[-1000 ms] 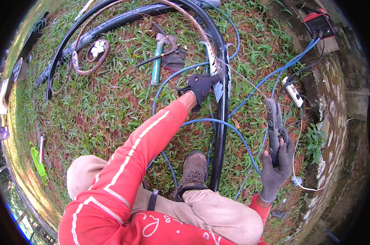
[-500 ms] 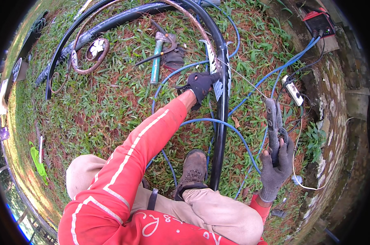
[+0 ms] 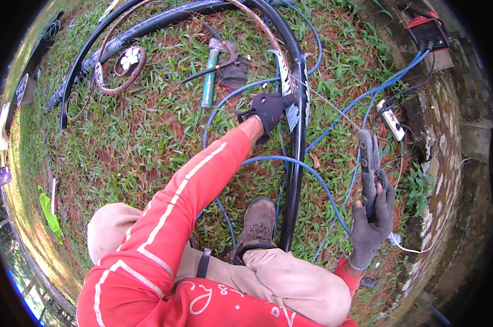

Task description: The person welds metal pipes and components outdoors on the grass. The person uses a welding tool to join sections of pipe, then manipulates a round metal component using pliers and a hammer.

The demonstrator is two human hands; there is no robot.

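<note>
My left hand (image 3: 269, 113), in a black glove, is closed on a silver leaf-shaped metal piece (image 3: 293, 115) lying along a curved black pipe (image 3: 297, 163), beside a rusty curved bar (image 3: 268, 32). My right hand (image 3: 370, 234), in a grey glove, grips a dark electrode holder (image 3: 368, 155) upright. A thin rod (image 3: 333, 106) runs from the holder up-left to the joint of pipe and metal piece, just above my left hand. Blue cables (image 3: 322, 182) loop across the grass around both hands.
A teal-handled hammer (image 3: 209, 82), other long pipes (image 3: 137, 35) and a rusty scroll (image 3: 126, 82) lie on the grass. A red-and-black machine (image 3: 427, 32), white power strip (image 3: 389, 119) and stone edge (image 3: 442, 218) are at the right; green cloth (image 3: 50, 215) lies left.
Very little differs. The view has shifted slightly; both hands keep their holds, and the electrode holder stands marginally higher and further right in the picture.
</note>
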